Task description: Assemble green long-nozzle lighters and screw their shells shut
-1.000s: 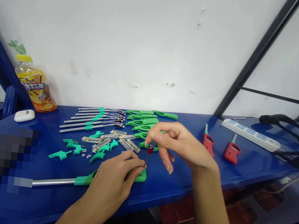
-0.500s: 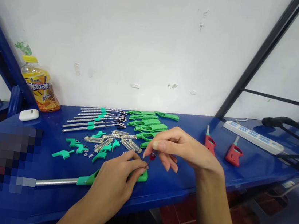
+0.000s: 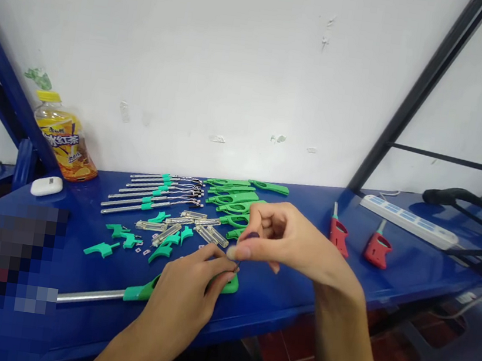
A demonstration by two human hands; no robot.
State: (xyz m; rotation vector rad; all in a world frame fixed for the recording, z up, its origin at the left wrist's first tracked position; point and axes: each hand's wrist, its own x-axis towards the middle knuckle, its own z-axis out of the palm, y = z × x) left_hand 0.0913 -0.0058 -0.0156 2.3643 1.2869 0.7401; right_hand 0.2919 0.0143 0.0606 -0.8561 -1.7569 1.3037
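Observation:
Near the table's front edge my left hand (image 3: 189,286) is closed around the handle of a green long-necked lighter (image 3: 141,292), whose metal tube points left. Its palm and fingers hide most of the handle; the green butt end shows past the fingertips. Just above that end, my right hand (image 3: 290,240) pinches a small screwdriver (image 3: 252,237) between thumb and fingers. The shaft slants down to my left fingertips, where the tip is hidden. Behind the hands lie several clear fuel tanks (image 3: 166,234) and teal triggers (image 3: 101,248).
Metal lighter tubes with wires (image 3: 131,206) lie in a row at the back, beside green handle shells (image 3: 239,197). Two red lighters (image 3: 377,249) and a power strip (image 3: 408,221) lie right. A drink bottle (image 3: 66,140) and white earbud case (image 3: 46,186) stand left.
My right hand has turned and its fingers have shifted around the screwdriver, with the thumb now lower and nearer my left hand. The left hand and the lighter have stayed in place.

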